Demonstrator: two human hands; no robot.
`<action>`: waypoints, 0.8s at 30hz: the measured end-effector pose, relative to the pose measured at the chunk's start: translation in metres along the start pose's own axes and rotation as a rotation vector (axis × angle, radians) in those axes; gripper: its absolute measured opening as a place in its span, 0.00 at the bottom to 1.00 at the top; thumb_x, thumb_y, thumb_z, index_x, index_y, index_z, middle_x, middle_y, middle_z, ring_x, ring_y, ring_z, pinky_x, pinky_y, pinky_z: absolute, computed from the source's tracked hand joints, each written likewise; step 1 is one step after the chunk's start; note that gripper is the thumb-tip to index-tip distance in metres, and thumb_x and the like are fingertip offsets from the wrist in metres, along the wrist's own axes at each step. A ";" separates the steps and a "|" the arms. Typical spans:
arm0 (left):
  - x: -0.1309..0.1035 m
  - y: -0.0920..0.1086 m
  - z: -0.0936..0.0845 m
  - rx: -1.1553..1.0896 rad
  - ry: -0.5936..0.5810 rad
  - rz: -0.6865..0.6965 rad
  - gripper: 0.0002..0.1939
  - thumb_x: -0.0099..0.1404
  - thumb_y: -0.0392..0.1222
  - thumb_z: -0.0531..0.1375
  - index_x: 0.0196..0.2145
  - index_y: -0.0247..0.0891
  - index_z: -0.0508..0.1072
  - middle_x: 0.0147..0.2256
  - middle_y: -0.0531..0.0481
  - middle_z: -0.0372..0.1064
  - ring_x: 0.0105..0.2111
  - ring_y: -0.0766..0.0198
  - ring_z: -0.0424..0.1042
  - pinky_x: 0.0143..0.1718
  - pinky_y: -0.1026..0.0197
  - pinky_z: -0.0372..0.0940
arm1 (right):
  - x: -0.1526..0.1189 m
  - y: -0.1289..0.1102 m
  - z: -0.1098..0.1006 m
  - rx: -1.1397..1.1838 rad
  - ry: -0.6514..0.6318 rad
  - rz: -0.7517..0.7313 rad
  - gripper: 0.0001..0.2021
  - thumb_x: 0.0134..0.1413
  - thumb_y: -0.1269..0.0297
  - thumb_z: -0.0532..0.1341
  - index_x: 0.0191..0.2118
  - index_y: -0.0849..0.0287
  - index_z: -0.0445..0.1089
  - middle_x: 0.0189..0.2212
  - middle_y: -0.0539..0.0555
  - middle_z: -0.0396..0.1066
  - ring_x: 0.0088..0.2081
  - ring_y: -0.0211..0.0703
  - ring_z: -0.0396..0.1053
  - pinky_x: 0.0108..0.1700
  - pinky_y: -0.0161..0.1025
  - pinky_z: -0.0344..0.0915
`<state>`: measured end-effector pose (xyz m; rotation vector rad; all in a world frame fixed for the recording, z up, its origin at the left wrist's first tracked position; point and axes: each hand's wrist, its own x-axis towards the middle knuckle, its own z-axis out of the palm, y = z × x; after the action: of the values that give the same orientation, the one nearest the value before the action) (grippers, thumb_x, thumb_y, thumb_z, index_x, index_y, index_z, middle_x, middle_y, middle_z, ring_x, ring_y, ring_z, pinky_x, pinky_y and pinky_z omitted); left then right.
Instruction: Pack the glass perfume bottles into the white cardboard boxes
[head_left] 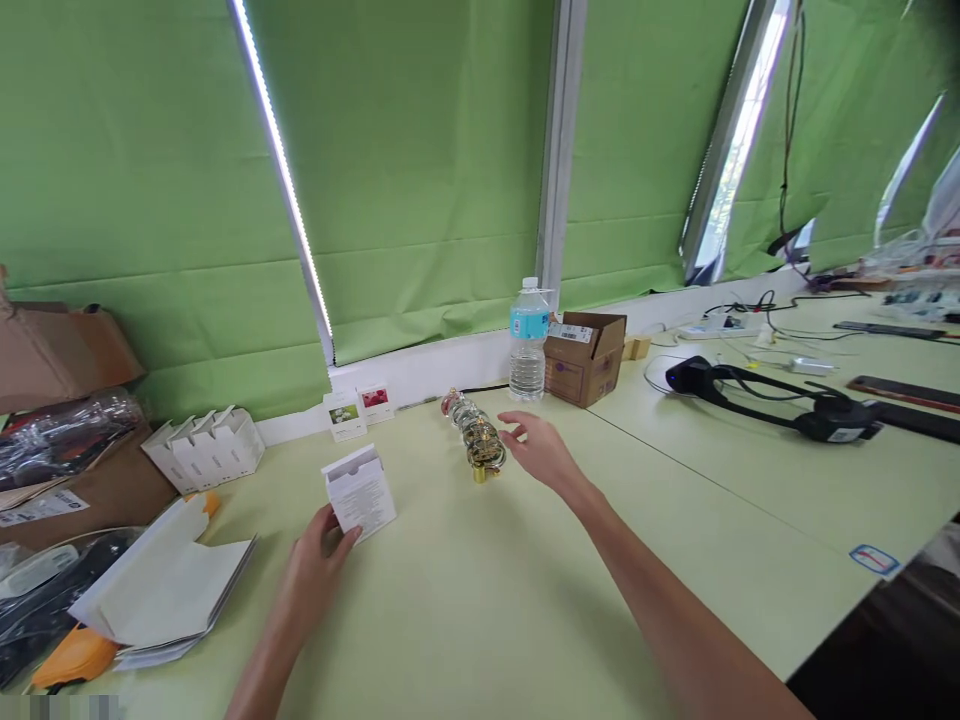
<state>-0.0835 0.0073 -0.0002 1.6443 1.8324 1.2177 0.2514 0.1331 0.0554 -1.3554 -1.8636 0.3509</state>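
Observation:
My left hand point(319, 555) grips a small white box point(360, 492) by its lower left part, thumb in front and fingers at the side. The box stands on the table with printed text facing me, its top flap appearing raised. My right hand point(536, 447) reaches out just right of a row of shiny gold and silver metal pieces point(484, 446), whose kind I cannot make out. Its fingers are apart and curved toward the nearest gold pieces, with nothing seen between them. Behind the box, two small white boxes or cards with pictures point(345, 416) lean near the wall.
A water bottle point(528, 350) and an open brown carton point(577, 375) stand at the back. Several white boxes point(206, 450) and a stack of white cardboard point(169, 580) lie on the left. A black headset point(772, 400) and cables point(750, 305) occupy the right side.

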 end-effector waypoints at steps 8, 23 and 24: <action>0.001 -0.005 0.000 0.113 0.078 -0.012 0.29 0.60 0.55 0.56 0.56 0.41 0.60 0.50 0.41 0.69 0.52 0.48 0.67 0.50 0.45 0.62 | 0.004 0.027 0.020 -0.016 -0.170 -0.007 0.21 0.46 0.67 0.61 0.50 0.55 0.69 0.46 0.54 0.71 0.29 0.38 0.69 0.36 0.36 0.65; -0.025 0.057 -0.005 0.267 0.561 0.317 0.10 0.64 0.46 0.54 0.40 0.40 0.71 0.40 0.48 0.70 0.32 0.64 0.68 0.38 0.61 0.64 | 0.010 0.043 0.022 0.083 -0.305 0.057 0.14 0.44 0.62 0.64 0.40 0.59 0.68 0.37 0.53 0.73 0.26 0.36 0.69 0.27 0.32 0.62; -0.026 0.057 -0.003 0.287 0.544 0.354 0.09 0.64 0.45 0.54 0.38 0.40 0.71 0.36 0.49 0.70 0.30 0.65 0.67 0.36 0.62 0.63 | 0.009 0.042 0.020 0.096 -0.328 0.061 0.14 0.45 0.62 0.64 0.40 0.59 0.68 0.37 0.53 0.73 0.25 0.36 0.69 0.26 0.32 0.62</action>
<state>-0.0461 -0.0220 0.0406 2.0016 2.1726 1.7596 0.2641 0.1622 0.0196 -1.3533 -2.0414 0.7212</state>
